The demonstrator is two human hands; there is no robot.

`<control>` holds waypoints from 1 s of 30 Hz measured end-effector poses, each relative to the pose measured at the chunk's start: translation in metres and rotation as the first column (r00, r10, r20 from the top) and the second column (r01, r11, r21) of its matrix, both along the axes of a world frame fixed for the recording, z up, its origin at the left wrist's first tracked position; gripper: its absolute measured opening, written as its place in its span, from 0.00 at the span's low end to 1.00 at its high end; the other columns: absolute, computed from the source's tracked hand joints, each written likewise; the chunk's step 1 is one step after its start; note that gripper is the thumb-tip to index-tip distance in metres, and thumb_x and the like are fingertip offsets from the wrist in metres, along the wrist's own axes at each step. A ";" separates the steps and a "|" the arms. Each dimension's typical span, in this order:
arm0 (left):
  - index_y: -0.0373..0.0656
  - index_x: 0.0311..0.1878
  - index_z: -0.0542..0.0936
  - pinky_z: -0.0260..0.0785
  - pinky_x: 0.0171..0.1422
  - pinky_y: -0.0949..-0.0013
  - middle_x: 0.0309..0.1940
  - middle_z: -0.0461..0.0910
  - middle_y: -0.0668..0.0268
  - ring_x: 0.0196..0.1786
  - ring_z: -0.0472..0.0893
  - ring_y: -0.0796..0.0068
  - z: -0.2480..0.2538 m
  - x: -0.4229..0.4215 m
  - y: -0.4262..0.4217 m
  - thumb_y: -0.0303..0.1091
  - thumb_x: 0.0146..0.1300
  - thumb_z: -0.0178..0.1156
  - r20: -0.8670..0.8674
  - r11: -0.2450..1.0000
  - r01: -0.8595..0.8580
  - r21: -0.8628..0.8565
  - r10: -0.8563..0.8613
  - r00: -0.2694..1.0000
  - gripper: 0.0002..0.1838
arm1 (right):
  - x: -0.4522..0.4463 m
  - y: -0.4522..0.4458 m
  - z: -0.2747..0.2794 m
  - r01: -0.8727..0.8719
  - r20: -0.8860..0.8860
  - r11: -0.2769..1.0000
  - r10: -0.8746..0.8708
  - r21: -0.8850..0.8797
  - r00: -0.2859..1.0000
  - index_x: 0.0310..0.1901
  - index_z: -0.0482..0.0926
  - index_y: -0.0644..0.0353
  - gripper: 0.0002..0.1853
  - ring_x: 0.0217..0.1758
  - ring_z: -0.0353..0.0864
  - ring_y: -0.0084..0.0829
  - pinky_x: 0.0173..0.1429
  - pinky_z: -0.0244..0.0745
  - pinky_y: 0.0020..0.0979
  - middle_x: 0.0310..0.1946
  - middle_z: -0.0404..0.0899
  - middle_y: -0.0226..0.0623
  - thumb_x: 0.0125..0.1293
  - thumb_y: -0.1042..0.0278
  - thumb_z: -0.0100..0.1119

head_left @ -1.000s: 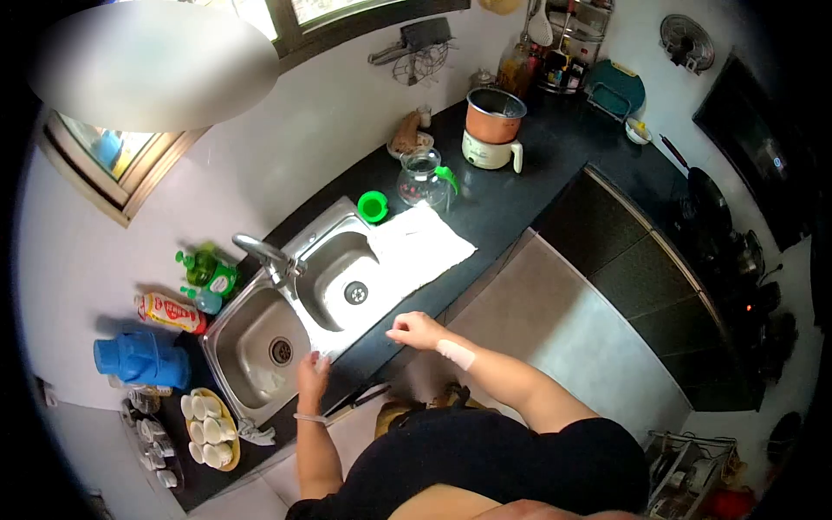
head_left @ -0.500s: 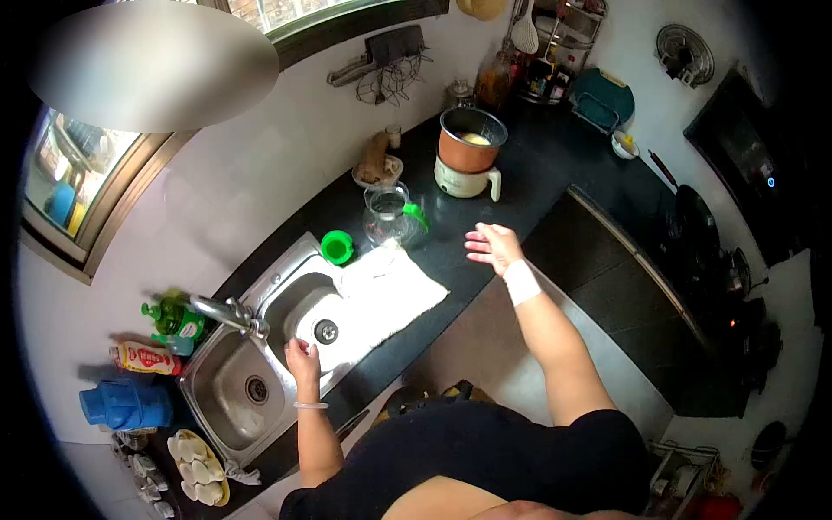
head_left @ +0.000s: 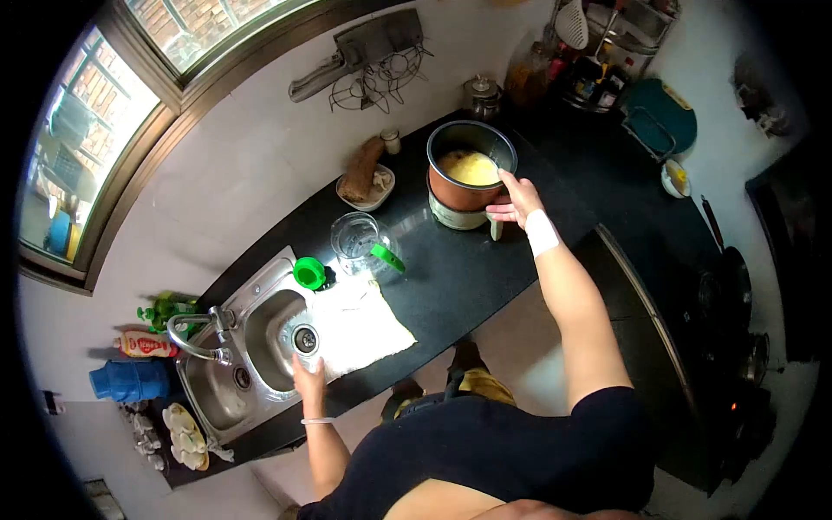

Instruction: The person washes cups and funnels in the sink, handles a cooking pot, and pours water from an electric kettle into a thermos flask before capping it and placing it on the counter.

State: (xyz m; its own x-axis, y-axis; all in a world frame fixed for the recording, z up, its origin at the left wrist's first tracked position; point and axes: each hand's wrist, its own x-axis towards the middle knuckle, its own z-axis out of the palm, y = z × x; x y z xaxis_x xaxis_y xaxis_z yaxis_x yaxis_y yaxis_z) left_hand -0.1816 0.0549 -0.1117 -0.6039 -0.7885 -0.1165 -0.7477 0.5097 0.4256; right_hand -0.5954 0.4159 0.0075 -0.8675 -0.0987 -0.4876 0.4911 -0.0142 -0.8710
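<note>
My right hand (head_left: 518, 199) is at the right side of an orange-brown cooking pot (head_left: 459, 189) with a dark inside. Its thumb is by the rim and its fingers are stretched apart along the outside; whether they press on it is unclear. Yellow food (head_left: 471, 167) lies in the pot, which rests on a white base with a handle (head_left: 455, 217). My left hand (head_left: 309, 379) is open and empty over the front edge of the steel sink (head_left: 270, 334). Beside the sink, a white cloth (head_left: 362, 325) is spread on the counter.
A glass jug (head_left: 354, 243) with a green handle and a green lid (head_left: 308, 273) stand behind the cloth. A bowl with a brown root (head_left: 362, 178) is near the wall. The faucet (head_left: 204, 334) arches over the sink. A wok (head_left: 735, 277) is at right.
My right hand has moved forward to the pot's side. My left hand has stretched its fingers near the sink. The view has shifted, bringing the pot closer.
</note>
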 end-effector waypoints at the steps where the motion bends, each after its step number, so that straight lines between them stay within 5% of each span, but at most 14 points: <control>1: 0.37 0.62 0.60 0.56 0.64 0.58 0.57 0.66 0.46 0.59 0.67 0.49 -0.004 0.001 0.013 0.41 0.51 0.63 -0.023 0.999 0.007 0.035 -0.006 1.000 0.38 | -0.012 0.003 -0.004 -0.083 0.027 0.996 0.084 -0.013 0.996 0.54 0.59 0.72 0.34 0.34 0.81 0.45 0.33 0.80 0.40 0.47 0.69 0.57 0.56 0.50 0.54; 6: 0.32 0.59 0.63 0.56 0.65 0.59 0.56 0.65 0.43 0.60 0.65 0.49 0.020 -0.012 0.059 0.38 0.53 0.62 -0.035 0.999 -0.019 0.045 0.020 0.999 0.33 | -0.044 0.011 -0.001 -0.336 0.129 0.941 0.328 0.044 0.936 0.45 0.68 0.73 0.21 0.28 0.80 0.42 0.29 0.81 0.39 0.33 0.75 0.50 0.56 0.63 0.48; 11: 0.31 0.57 0.64 0.57 0.64 0.58 0.55 0.66 0.45 0.59 0.66 0.50 0.016 -0.019 0.066 0.37 0.54 0.61 -0.113 0.999 -0.039 0.035 0.043 0.993 0.31 | -0.043 0.011 -0.012 -0.194 0.090 0.974 0.205 -0.118 0.975 0.45 0.66 0.73 0.17 0.24 0.80 0.40 0.26 0.81 0.41 0.32 0.76 0.51 0.56 0.72 0.45; 16: 0.35 0.58 0.66 0.65 0.57 0.59 0.55 0.68 0.48 0.54 0.72 0.53 0.017 -0.022 0.079 0.35 0.56 0.60 -0.219 0.999 -0.004 0.031 0.011 0.976 0.28 | -0.007 0.010 0.013 -0.199 -0.187 0.979 0.203 0.039 0.961 0.49 0.61 0.66 0.17 0.24 0.81 0.39 0.22 0.81 0.36 0.34 0.75 0.50 0.56 0.76 0.43; 19: 0.36 0.58 0.67 0.67 0.55 0.65 0.54 0.69 0.52 0.53 0.73 0.60 0.032 -0.035 0.094 0.35 0.57 0.59 -0.278 0.966 -0.032 0.256 0.106 0.955 0.26 | 0.006 0.011 0.034 -0.292 -0.237 0.956 0.287 0.013 0.928 0.51 0.62 0.65 0.18 0.23 0.81 0.37 0.20 0.80 0.32 0.33 0.76 0.48 0.57 0.78 0.41; 22: 0.36 0.57 0.68 0.67 0.54 0.68 0.55 0.69 0.57 0.54 0.72 0.68 0.053 -0.056 0.113 0.34 0.59 0.58 -0.450 0.819 0.077 0.568 0.231 0.862 0.24 | 0.033 0.006 0.059 -0.439 -0.270 0.894 0.447 0.091 0.853 0.54 0.61 0.64 0.21 0.24 0.81 0.35 0.20 0.80 0.32 0.34 0.76 0.47 0.57 0.78 0.40; 24: 0.40 0.60 0.65 0.68 0.54 0.68 0.57 0.67 0.58 0.56 0.71 0.69 0.082 -0.075 0.131 0.36 0.61 0.57 -0.503 0.593 0.221 0.774 0.365 0.783 0.25 | 0.062 -0.007 0.075 -0.508 -0.245 0.858 0.510 0.079 0.824 0.57 0.60 0.63 0.23 0.25 0.81 0.32 0.20 0.79 0.30 0.36 0.76 0.46 0.56 0.76 0.42; 27: 0.50 0.68 0.50 0.72 0.52 0.58 0.65 0.54 0.55 0.64 0.62 0.56 0.096 -0.081 0.145 0.37 0.60 0.56 -0.563 0.347 0.445 0.826 0.453 0.691 0.36 | 0.106 -0.033 0.090 -0.637 -0.160 0.766 0.641 0.086 0.751 0.56 0.60 0.64 0.24 0.22 0.79 0.28 0.21 0.80 0.29 0.35 0.76 0.44 0.55 0.75 0.43; 30: 0.54 0.69 0.40 0.73 0.49 0.54 0.65 0.53 0.55 0.64 0.61 0.57 0.100 -0.058 0.141 0.55 0.54 0.60 -0.619 0.282 0.563 0.777 0.502 0.603 0.49 | 0.149 -0.063 0.080 -0.755 -0.018 0.655 0.756 0.025 0.655 0.54 0.61 0.65 0.22 0.18 0.78 0.28 0.20 0.80 0.29 0.28 0.77 0.42 0.55 0.76 0.42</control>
State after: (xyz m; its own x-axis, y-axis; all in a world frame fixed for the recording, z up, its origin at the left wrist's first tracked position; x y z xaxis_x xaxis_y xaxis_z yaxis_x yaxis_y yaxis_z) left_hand -0.2401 0.1954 -0.0121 -0.8739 -0.4306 -0.2258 0.0761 -0.5797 0.8112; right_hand -0.4467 0.3529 0.0872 -0.5084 -0.7188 -0.4741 0.3057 0.3640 -0.8798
